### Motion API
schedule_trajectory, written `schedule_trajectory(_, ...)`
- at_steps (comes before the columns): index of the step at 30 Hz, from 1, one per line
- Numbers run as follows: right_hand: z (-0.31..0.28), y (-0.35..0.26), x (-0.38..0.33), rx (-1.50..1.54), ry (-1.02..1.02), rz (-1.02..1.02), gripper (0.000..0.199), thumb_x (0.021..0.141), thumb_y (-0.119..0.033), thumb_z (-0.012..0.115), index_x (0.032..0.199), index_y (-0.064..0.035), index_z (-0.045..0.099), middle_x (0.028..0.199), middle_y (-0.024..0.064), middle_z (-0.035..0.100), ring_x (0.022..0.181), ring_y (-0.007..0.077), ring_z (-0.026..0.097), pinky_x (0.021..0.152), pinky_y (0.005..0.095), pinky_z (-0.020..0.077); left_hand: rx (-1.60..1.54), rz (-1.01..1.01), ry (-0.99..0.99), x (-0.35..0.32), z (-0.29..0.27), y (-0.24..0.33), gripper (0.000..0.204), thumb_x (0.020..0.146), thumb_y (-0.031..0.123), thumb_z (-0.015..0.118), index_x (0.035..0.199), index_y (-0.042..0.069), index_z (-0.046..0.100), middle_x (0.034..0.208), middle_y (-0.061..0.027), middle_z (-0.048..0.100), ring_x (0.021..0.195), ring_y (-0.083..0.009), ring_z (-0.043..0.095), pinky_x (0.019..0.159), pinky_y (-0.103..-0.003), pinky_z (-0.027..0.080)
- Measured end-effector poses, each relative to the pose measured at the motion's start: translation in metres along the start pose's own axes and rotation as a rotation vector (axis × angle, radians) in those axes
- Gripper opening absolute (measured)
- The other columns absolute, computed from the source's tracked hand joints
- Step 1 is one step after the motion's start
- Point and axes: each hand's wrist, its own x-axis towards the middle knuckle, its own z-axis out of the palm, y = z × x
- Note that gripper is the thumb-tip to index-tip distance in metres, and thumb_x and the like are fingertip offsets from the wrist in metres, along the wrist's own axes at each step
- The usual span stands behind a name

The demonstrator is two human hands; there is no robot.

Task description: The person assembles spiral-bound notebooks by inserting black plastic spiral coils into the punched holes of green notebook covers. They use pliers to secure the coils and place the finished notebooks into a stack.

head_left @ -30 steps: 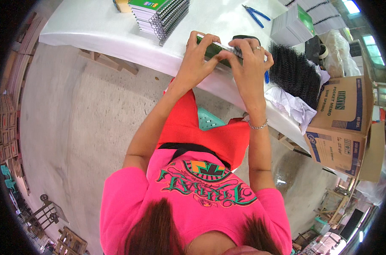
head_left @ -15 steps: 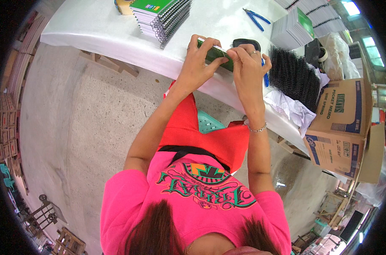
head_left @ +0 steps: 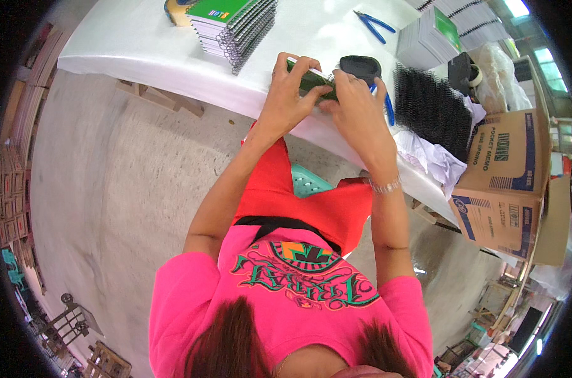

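Observation:
A small green-covered notebook (head_left: 312, 80) is held at the near table edge, tilted, its pages partly hidden by fingers. My left hand (head_left: 289, 94) grips its left side, thumb in front and fingers behind. My right hand (head_left: 360, 110) pinches at the notebook's right end; whether it also holds a wire coil there is hidden. Just beyond the right hand lies a black oval pouch-like object (head_left: 361, 67). Beside that hand, blue-handled pliers (head_left: 389, 107) lie partly covered. Right of them is a pile of black spiral coils (head_left: 429, 110).
A stack of green spiral notebooks (head_left: 226, 28) stands at the back left, near a tape roll (head_left: 179, 11). Blue cutters (head_left: 374, 26) and an uncoiled notebook stack (head_left: 424, 41) lie farther back. Crumpled paper (head_left: 428, 157) and a cardboard box (head_left: 497, 183) are at right.
My right hand has turned and shifted slightly left and lower along the notebook's end. My left hand keeps its hold; the view has moved a little.

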Motion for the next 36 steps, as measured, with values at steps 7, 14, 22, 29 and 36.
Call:
schedule_trajectory(7, -0.03, -0.011, -0.001, 0.045, -0.193, 0.014, 0.049, 0.087, -0.031, 0.068, 0.128, -0.0054, 0.059, 0.114, 0.0169, 0.067, 0.113, 0.033, 0.06, 0.107, 0.057, 0.0276, -0.037, 0.005, -0.028, 0.001, -0.001, 0.0, 0.039, 0.076, 0.014, 0.077, 0.109, 0.006, 0.057, 0.107, -0.0139, 0.046, 0.097, -0.0308, 0.054, 0.084, -0.039, 0.047)
schedule_trajectory(14, -0.035, -0.01, 0.0, 0.211, -0.082, -0.049, 0.034, 0.085, -0.027, 0.069, 0.108, -0.003, 0.064, 0.104, 0.0187, 0.068, 0.106, 0.0377, 0.061, 0.093, 0.052, 0.0397, -0.099, -0.027, -0.024, -0.006, -0.008, 0.003, 0.036, 0.077, 0.01, 0.075, 0.109, 0.007, 0.058, 0.108, -0.013, 0.046, 0.096, -0.0289, 0.055, 0.084, -0.039, 0.047)
schedule_trajectory(22, -0.026, 0.005, 0.011, 0.282, -0.187, -0.03, 0.038, 0.079, -0.026, 0.073, 0.104, 0.0013, 0.064, 0.094, 0.0206, 0.068, 0.094, 0.0405, 0.064, 0.082, 0.0486, 0.0488, -0.203, -0.062, -0.063, -0.006, -0.006, 0.006, 0.037, 0.078, 0.008, 0.074, 0.111, 0.008, 0.057, 0.11, -0.0133, 0.046, 0.098, -0.029, 0.057, 0.084, -0.038, 0.049)
schedule_trajectory(29, -0.018, 0.023, 0.031, 0.311, -0.379, -0.075, 0.033, 0.079, -0.023, 0.071, 0.105, -0.0028, 0.064, 0.098, 0.0204, 0.069, 0.097, 0.0385, 0.066, 0.081, 0.0511, 0.0491, -0.085, -0.04, -0.076, -0.001, -0.008, 0.007, 0.04, 0.078, 0.008, 0.074, 0.114, 0.009, 0.056, 0.111, -0.0129, 0.046, 0.098, -0.0292, 0.058, 0.086, -0.038, 0.05)
schedule_trajectory(36, -0.004, 0.019, 0.041, 0.22, -0.408, -0.079, 0.044, 0.077, -0.025, 0.074, 0.11, 0.0035, 0.063, 0.098, 0.0227, 0.068, 0.089, 0.0398, 0.065, 0.078, 0.0444, 0.0494, -0.071, -0.047, -0.091, -0.004, -0.006, 0.007, 0.042, 0.08, 0.013, 0.075, 0.117, 0.01, 0.055, 0.113, -0.013, 0.047, 0.102, -0.0305, 0.056, 0.09, -0.04, 0.047)
